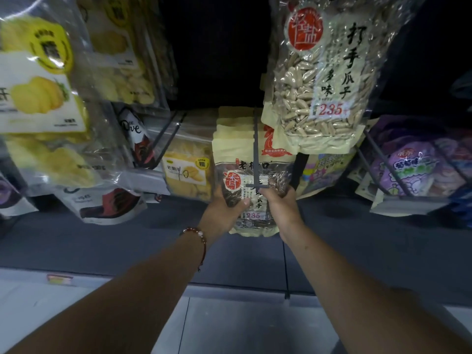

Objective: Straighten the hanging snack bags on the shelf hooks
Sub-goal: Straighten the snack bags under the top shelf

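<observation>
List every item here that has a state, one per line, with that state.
Left hand: grips the front seed bag's left edge.
Right hand: grips its right edge.
Front seed bag: on its hook, held at both sides.
Hook: threaded through the bag row.
Upper seed bag: hanging, tilted.
Mango bags: hanging askew.

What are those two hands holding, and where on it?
Both grip the front sunflower seed bag on the middle hook: left hand on its left edge, right hand on its right edge.
</observation>
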### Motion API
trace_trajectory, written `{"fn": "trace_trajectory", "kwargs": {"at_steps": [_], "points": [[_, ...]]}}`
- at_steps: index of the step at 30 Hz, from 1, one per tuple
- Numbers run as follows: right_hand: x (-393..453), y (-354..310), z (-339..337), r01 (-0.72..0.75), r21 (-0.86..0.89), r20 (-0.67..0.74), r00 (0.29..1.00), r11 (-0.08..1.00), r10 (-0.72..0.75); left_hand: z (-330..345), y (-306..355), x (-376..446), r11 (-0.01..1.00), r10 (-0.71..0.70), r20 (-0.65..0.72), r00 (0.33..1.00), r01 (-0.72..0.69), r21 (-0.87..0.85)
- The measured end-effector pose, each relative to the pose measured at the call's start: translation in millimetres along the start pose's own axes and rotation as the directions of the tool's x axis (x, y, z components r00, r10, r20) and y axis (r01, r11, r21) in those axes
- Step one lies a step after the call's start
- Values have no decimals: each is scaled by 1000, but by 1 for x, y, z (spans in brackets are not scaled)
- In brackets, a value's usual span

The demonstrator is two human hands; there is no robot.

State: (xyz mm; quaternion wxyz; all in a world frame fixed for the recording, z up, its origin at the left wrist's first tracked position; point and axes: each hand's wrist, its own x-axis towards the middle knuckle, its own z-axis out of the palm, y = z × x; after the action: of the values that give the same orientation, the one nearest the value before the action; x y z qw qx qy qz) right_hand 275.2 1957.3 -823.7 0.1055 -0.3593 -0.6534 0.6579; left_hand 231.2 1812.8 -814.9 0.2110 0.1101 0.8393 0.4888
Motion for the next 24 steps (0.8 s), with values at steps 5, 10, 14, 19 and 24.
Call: {"fn": "trace_trajectory", "kwargs": {"at_steps": [5, 10, 14, 19, 24], "points": [[-23, -3, -6, 169, -240, -119, 972, 956, -202, -20, -11, -22, 910, 92, -24, 995, -75, 409], [-68, -16, -7, 310, -627, 14, 922, 715, -388, -50, -9, -58, 708, 233, -46, 971, -137, 693], [-116, -16, -1, 407, -815, 249, 889, 414, -384, -71, -21, -95, 565, 320, -34, 947, -163, 809], [-162, -6, 11, 447, -866, 394, 887, 226, -242, -95, -35, -137, 527, 265, 1, 964, -146, 837], [-199, -14, 28, 513, -846, 482, 852, 143, -205, -113, -37, -165, 547, 261, -6, 965, -143, 825]]}}
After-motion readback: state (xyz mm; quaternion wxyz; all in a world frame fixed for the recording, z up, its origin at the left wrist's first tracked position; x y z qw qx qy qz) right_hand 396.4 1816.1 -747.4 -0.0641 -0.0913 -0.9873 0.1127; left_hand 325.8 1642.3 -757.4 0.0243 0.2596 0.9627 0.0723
